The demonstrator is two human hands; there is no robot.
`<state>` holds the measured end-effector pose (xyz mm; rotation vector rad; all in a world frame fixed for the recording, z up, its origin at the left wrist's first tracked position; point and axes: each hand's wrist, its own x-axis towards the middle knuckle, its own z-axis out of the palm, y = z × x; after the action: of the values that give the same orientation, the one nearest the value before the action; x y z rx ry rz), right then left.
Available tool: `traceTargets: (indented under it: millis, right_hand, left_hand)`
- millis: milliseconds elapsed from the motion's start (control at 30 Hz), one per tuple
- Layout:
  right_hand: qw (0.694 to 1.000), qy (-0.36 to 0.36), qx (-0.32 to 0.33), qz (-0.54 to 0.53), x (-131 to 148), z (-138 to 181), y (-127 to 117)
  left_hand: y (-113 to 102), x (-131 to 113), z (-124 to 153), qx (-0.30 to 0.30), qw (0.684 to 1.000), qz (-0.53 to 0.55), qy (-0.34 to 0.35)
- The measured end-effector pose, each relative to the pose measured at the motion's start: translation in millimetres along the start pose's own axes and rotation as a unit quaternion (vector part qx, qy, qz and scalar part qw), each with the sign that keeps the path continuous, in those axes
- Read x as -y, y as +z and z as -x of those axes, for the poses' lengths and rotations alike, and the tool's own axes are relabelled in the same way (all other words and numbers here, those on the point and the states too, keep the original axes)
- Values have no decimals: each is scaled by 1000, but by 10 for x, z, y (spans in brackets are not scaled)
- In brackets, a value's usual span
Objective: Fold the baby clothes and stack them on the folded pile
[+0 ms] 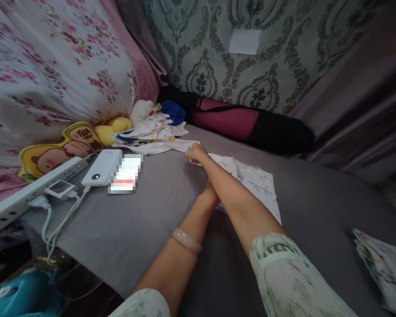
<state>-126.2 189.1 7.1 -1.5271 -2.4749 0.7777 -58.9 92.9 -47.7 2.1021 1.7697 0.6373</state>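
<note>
A small white printed garment (254, 180) lies spread flat on the grey bed sheet (145, 229). My right hand (195, 153) reaches across to its far left corner and pinches the cloth there. My left hand (210, 190) is mostly hidden under my right forearm; it rests at the garment's near left edge, and its grip cannot be made out. A pale bangle (186, 240) sits on my left wrist.
A pile of small clothes (152, 131) lies beyond the garment, beside yellow plush toys (114, 127). A white power bank (102, 167), a phone (125, 174) and a power strip (26, 193) sit at left. A red-and-black bag (247, 123) lines the wall. Folded cloth (383, 264) lies right.
</note>
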Motion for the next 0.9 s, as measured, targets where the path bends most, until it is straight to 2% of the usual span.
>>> traceTargets:
  millis: [100, 267, 367, 500, 600, 733, 900]
  right_hand:
    - [988, 77, -2, -136, -165, 66, -221]
    - [929, 124, -72, -342, -575, 356, -672]
    - [900, 140, -89, -402, -817, 542, -864]
    - [872, 150, -109, -453, -1088, 718, -986]
    - [860, 147, -120, -474, -1254, 817, -1027]
    - [858, 144, -134, -475, -1449, 953, -1059]
    - [864, 160, -174, -445, -1709, 1187, -1054]
  left_hand:
    - [-160, -89, 121, 13, 999, -28, 11]
    - [-305, -192, 251, -34, 997, -48, 51]
    - [-367, -231, 262, -62, 997, -37, 6]
    - [-505, -239, 216, -71, 989, -45, -120]
    - [-608, -183, 120, -57, 980, -63, -181]
    - [-663, -46, -66, -57, 975, -52, -209]
    - [-593, 73, -266, -51, 973, -12, -223]
